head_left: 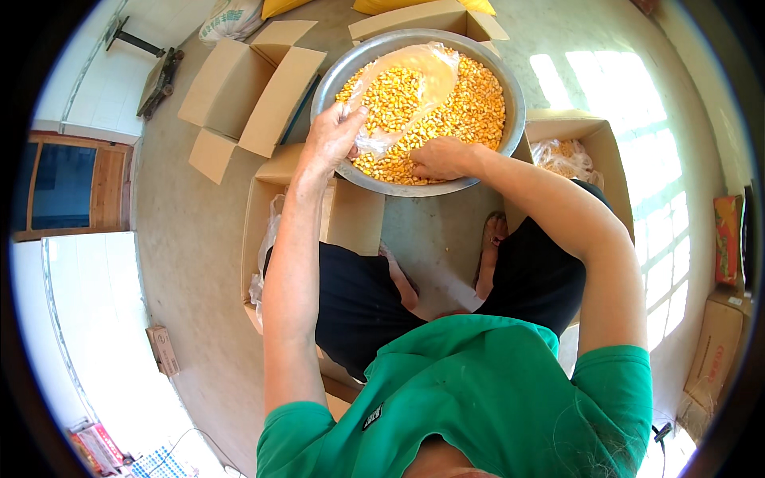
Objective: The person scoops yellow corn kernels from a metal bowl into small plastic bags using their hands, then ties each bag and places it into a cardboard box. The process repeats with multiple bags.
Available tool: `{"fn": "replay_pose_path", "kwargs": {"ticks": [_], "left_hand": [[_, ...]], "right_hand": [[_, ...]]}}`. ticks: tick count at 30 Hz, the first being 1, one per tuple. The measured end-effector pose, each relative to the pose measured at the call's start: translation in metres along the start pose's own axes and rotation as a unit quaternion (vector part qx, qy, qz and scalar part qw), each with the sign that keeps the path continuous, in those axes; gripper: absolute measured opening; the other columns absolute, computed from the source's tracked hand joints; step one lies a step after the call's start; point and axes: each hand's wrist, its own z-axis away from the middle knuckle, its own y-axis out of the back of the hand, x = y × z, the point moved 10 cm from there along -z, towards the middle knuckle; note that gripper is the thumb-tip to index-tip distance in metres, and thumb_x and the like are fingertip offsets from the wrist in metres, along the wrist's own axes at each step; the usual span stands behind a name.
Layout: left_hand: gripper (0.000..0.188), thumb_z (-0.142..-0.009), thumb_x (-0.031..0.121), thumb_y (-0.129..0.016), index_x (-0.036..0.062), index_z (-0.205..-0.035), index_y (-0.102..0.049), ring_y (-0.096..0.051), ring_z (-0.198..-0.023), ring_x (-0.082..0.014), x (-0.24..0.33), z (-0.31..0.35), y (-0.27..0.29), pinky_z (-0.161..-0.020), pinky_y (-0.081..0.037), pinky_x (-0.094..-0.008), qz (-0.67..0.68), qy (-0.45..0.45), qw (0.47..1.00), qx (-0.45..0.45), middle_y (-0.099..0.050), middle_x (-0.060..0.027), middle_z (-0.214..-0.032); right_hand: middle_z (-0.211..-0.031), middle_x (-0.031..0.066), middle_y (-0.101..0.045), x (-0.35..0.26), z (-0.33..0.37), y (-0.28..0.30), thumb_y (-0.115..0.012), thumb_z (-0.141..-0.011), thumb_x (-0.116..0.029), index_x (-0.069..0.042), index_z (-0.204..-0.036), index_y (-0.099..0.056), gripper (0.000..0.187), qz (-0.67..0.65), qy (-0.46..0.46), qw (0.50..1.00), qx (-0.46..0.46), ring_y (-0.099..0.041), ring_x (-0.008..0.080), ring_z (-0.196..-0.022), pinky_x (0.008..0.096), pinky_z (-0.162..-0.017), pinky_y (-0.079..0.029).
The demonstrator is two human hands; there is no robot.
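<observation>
A wide metal basin (pixel 516 103) full of loose yellow corn kernels (pixel 478 99) stands in front of me. On the kernels lies a clear plastic bag (pixel 434 76), its mouth spread wide, with kernels showing in it. At the basin's left rim my left hand (pixel 331 137) is closed on the bag's edge, thumb on top. My right hand (pixel 443 158) is dug into the kernels at the near side, fingers curled and partly buried. Whether it grips a handful of kernels is hard to see, but kernels press against its fingertips.
An open cardboard box (pixel 263 95) stands left of the basin. By my left leg is another box (pixel 357 219) with plastic bags. A box (pixel 617 151) at my right holds filled clear bags (pixel 566 159). Yellow sacks (pixel 422 6) lie beyond the basin.
</observation>
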Motion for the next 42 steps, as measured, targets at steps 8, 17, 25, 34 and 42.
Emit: {"fn": "replay_pose_path", "kwargs": {"ticks": [8,17,25,34,42], "left_hand": [[0.028,-0.092,0.032,-0.059,0.0071,-0.081,-0.057,-0.048,-0.052,-0.0055,0.002,0.001,-0.002,-0.047,-0.043,-0.0217,-0.009,0.003,1.000,-0.001,-0.053,0.0013,-0.064],[0.027,-0.092,0.029,-0.058,0.0027,-0.089,-0.059,-0.050,-0.053,-0.0072,0.002,0.001,-0.003,-0.048,-0.044,-0.0234,-0.039,0.002,0.999,-0.007,-0.056,-0.0011,-0.067],[0.032,-0.088,0.027,-0.060,-0.0050,-0.091,-0.059,-0.059,-0.058,-0.0178,0.001,0.000,0.002,-0.054,-0.048,-0.0340,-0.095,-0.014,0.995,0.020,-0.063,-0.0123,-0.072],[0.031,-0.089,0.027,-0.059,-0.0039,-0.088,-0.059,-0.058,-0.059,-0.0178,0.005,-0.001,-0.002,-0.055,-0.047,-0.0352,-0.108,-0.027,0.994,0.016,-0.061,-0.0123,-0.070],[0.030,-0.092,0.027,-0.057,-0.0022,-0.085,-0.056,-0.053,-0.054,-0.0112,0.004,0.002,0.005,-0.046,-0.048,-0.0280,-0.090,-0.019,0.996,0.013,-0.054,-0.0047,-0.067]], "right_hand": [[-0.093,0.0203,-0.068,0.021,0.003,-0.002,-0.050,-0.088,-0.028,-0.002,-0.093,-0.068,0.032,0.029,-0.056,0.998,-0.001,-0.065,0.0365,-0.089,0.0464,-0.079,-0.051],[-0.085,0.0225,-0.067,0.045,-0.010,0.000,-0.048,-0.085,-0.021,0.002,-0.082,-0.069,0.031,0.130,-0.025,0.991,0.022,-0.066,0.0376,-0.081,0.0450,-0.075,-0.052],[-0.073,0.0160,-0.062,0.046,0.008,0.080,-0.047,-0.088,-0.027,0.002,-0.086,-0.063,0.034,-0.191,-0.066,0.975,0.087,-0.059,0.0268,-0.062,0.0403,-0.057,-0.048],[-0.063,0.0004,-0.048,0.047,-0.025,0.114,-0.050,-0.089,-0.032,-0.007,-0.085,-0.058,0.027,-0.432,-0.161,0.868,0.181,-0.043,0.0104,-0.047,0.0272,-0.041,-0.034],[-0.101,0.0217,-0.065,0.013,-0.084,0.111,-0.051,-0.088,-0.014,-0.001,-0.107,-0.064,0.027,-0.108,-0.069,0.971,0.202,-0.064,0.0335,-0.097,0.0412,-0.080,-0.053]]}}
